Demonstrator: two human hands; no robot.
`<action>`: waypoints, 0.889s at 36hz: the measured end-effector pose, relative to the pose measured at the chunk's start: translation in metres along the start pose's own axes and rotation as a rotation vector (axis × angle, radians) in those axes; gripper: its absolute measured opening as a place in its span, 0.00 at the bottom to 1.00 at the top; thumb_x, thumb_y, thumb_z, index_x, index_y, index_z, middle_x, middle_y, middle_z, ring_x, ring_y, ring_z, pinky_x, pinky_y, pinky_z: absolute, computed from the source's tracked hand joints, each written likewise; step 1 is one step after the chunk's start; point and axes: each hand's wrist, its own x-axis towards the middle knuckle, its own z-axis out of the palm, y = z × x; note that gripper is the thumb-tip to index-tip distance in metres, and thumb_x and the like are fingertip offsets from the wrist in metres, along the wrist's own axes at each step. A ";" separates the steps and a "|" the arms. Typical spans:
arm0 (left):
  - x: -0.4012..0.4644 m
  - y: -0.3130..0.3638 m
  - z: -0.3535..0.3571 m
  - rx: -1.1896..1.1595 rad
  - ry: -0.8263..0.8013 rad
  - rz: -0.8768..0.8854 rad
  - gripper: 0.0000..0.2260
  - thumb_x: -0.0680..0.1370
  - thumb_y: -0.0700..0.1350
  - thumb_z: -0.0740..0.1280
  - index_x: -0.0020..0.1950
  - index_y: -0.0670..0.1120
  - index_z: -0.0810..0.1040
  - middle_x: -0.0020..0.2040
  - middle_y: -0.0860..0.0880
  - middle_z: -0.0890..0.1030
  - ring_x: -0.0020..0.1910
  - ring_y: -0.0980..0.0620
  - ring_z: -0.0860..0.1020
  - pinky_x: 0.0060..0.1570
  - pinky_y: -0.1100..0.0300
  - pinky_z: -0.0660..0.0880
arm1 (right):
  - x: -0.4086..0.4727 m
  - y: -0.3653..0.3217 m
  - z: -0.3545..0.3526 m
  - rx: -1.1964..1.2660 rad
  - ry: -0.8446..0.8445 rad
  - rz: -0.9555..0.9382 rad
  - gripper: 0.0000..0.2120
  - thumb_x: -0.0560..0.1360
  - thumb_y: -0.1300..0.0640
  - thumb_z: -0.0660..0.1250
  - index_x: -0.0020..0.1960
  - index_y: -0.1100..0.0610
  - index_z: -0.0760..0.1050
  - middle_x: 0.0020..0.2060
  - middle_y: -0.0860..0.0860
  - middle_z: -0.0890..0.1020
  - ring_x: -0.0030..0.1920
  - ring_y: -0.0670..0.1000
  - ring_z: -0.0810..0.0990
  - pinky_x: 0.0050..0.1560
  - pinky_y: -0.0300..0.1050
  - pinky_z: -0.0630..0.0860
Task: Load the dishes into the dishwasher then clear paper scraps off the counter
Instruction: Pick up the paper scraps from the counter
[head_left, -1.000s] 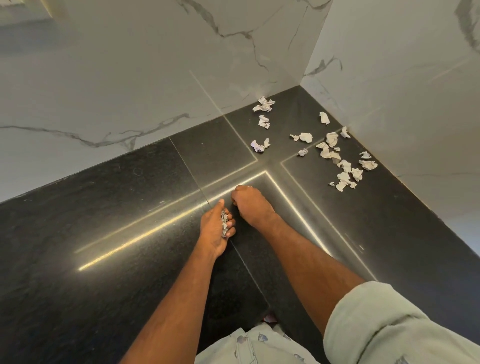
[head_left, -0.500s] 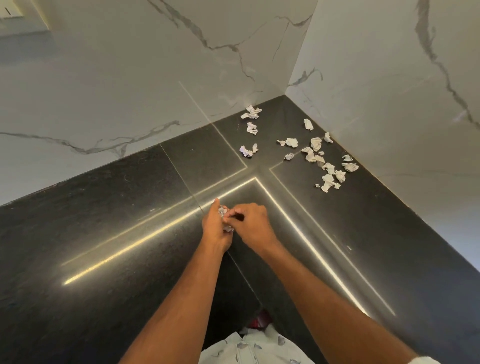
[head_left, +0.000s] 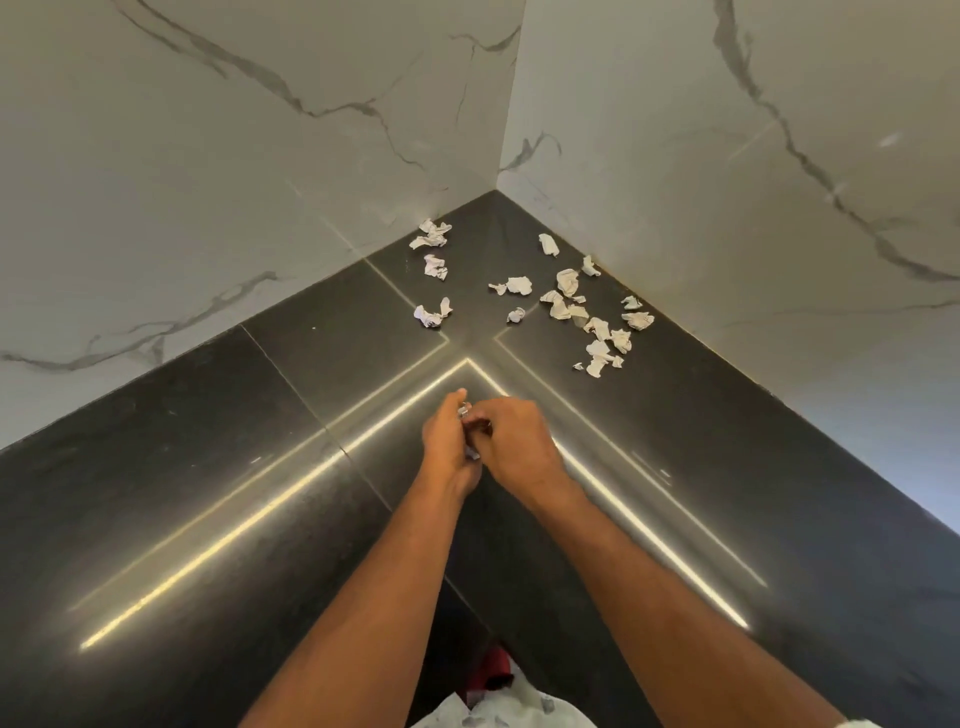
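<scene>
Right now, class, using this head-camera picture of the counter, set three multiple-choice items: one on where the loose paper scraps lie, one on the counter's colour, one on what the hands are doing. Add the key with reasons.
1. Where do most loose paper scraps lie?
A. In the far corner where the two walls meet
B. At the near counter edge by the person
C. On the wall

2. What colour is the counter?
A. White
B. Black
C. Red

3. What are the hands doing?
A. Both lie flat and empty on the counter
B. Both are together, holding collected scraps
C. One hand is raised to the wall

Key: 1 A, the scraps cluster near the marble walls at the corner. 2 B, the surface is dark and glossy. 3 B, the left hand and right hand meet with crumpled paper showing between them.
</scene>
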 end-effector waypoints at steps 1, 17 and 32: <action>0.001 -0.003 0.009 0.025 -0.013 0.001 0.15 0.80 0.45 0.66 0.33 0.47 0.71 0.24 0.51 0.71 0.20 0.56 0.69 0.19 0.65 0.62 | 0.001 0.002 -0.007 -0.020 0.033 0.044 0.04 0.71 0.60 0.67 0.44 0.52 0.79 0.37 0.47 0.81 0.38 0.51 0.79 0.37 0.46 0.74; 0.043 -0.015 0.081 0.112 -0.032 -0.036 0.12 0.80 0.44 0.66 0.38 0.47 0.69 0.28 0.50 0.67 0.20 0.56 0.66 0.19 0.67 0.55 | 0.060 0.133 -0.071 0.087 0.215 0.314 0.20 0.73 0.57 0.73 0.64 0.51 0.76 0.62 0.52 0.76 0.58 0.53 0.78 0.64 0.49 0.74; 0.055 -0.013 0.072 0.151 -0.030 -0.079 0.10 0.81 0.46 0.67 0.41 0.46 0.71 0.29 0.50 0.70 0.24 0.56 0.69 0.18 0.63 0.59 | 0.101 0.151 -0.059 -0.267 0.035 0.346 0.14 0.79 0.58 0.68 0.63 0.53 0.80 0.58 0.57 0.76 0.60 0.60 0.75 0.61 0.51 0.74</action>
